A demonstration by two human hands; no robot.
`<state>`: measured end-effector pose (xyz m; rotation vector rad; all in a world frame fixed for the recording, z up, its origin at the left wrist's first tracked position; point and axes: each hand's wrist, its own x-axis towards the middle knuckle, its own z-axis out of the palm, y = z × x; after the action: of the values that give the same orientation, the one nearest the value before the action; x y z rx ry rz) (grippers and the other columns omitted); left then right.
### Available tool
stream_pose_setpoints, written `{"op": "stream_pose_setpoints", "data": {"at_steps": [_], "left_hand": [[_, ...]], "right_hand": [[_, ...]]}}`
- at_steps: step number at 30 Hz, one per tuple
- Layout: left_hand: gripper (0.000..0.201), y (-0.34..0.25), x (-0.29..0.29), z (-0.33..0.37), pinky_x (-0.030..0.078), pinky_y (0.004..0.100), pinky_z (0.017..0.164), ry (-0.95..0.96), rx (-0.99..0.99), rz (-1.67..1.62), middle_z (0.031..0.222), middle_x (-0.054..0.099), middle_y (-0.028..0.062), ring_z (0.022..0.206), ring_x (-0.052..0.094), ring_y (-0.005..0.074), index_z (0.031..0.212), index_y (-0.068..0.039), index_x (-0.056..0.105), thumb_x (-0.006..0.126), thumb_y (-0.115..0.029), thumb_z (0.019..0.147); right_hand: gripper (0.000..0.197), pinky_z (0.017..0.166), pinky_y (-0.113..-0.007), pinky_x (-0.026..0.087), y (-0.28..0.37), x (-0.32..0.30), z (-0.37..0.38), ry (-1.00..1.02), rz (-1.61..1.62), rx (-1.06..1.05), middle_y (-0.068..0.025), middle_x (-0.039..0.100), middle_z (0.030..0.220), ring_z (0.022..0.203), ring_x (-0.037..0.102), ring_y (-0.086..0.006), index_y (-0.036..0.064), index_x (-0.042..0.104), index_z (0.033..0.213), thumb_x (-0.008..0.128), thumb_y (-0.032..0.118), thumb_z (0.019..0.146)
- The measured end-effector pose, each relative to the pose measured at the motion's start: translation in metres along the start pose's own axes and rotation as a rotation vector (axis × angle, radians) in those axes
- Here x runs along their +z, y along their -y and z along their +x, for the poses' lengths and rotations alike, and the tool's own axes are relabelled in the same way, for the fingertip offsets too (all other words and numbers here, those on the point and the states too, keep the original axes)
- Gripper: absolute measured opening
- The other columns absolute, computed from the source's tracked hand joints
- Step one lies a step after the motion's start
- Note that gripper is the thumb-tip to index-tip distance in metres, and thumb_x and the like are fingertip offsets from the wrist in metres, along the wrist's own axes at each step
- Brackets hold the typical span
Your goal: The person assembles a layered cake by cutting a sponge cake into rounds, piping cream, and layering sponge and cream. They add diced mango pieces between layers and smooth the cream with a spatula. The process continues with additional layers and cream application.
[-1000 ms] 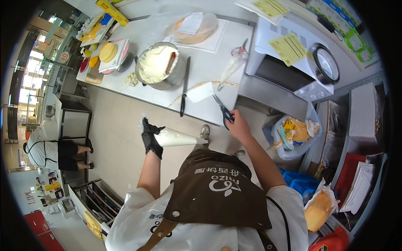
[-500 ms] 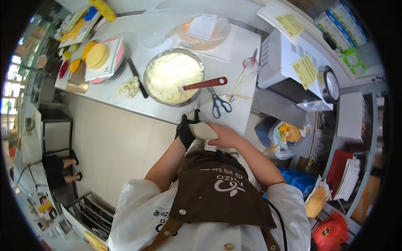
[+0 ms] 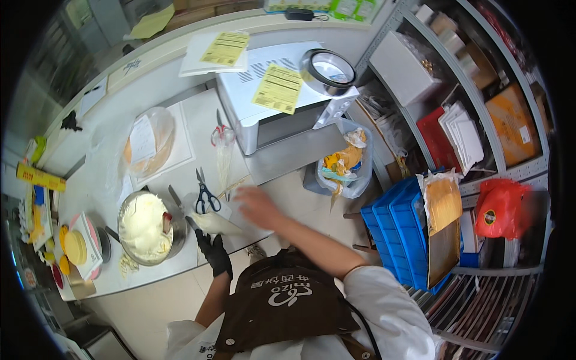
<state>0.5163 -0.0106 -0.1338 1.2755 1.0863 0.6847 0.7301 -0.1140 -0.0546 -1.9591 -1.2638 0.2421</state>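
A filled white piping bag (image 3: 217,224) lies at the front edge of the table (image 3: 198,159). My left hand (image 3: 214,255), in a black glove, is just below the bag with its fingers apart; whether it touches the bag I cannot tell. My bare right hand (image 3: 259,207) is held over the table's right edge, fingers stretched out and slightly blurred, nothing in them. Dark-handled scissors (image 3: 207,200) lie just beyond the bag. Left of them stands a metal bowl (image 3: 178,240) of whipped cream (image 3: 144,228), with a red-brown spatula handle (image 3: 167,222) showing inside.
Behind the scissors are red-handled scissors (image 3: 219,133) and a used clear piping bag (image 3: 224,159). A white microwave (image 3: 264,78) stands at the back. Right of the table are a lined bin (image 3: 354,180) and blue crates (image 3: 396,228). A wrapped round cake (image 3: 159,141) sits behind the bowl.
My head has turned right, so the bowl now appears further left. The piping bag, in my hands before, now lies on the table. My right hand has moved off it.
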Motion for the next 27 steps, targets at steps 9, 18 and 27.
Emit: {"op": "stream_pose_setpoints", "data": {"at_steps": [9,18,27], "left_hand": [[0.049,-0.041,0.058,-0.053,0.030,0.0485,0.121,0.111,0.352,0.349,0.151,0.051,0.0151,0.144,0.042,0.0287,0.147,-0.002,0.050,0.058,-0.005,0.098],[0.066,-0.037,0.137,-0.072,0.046,0.0487,0.106,0.398,0.385,0.066,0.143,0.054,0.0198,0.127,0.054,0.0348,0.146,0.003,0.048,0.053,-0.044,0.099],[0.043,-0.064,0.242,-0.046,0.052,0.0420,0.097,0.793,0.351,0.176,0.135,0.062,0.0172,0.114,0.063,0.0283,0.142,-0.001,0.055,0.051,-0.022,0.106]], "right_hand": [[0.051,0.099,-0.054,0.047,-0.144,-0.334,0.148,-0.468,-0.504,0.336,-0.0237,0.068,0.119,0.113,0.063,-0.0418,-0.0003,0.069,0.122,0.071,0.039,0.089],[0.026,0.081,-0.048,0.058,-0.195,-0.330,0.216,0.028,-0.469,0.405,-0.0137,0.077,0.104,0.098,0.074,-0.0321,0.0062,0.078,0.099,0.065,0.027,0.089],[0.021,0.073,-0.045,0.051,-0.134,-0.435,0.161,-0.846,0.348,0.003,-0.0149,0.068,0.091,0.087,0.068,-0.0345,0.0026,0.061,0.092,0.070,0.021,0.091]]}}
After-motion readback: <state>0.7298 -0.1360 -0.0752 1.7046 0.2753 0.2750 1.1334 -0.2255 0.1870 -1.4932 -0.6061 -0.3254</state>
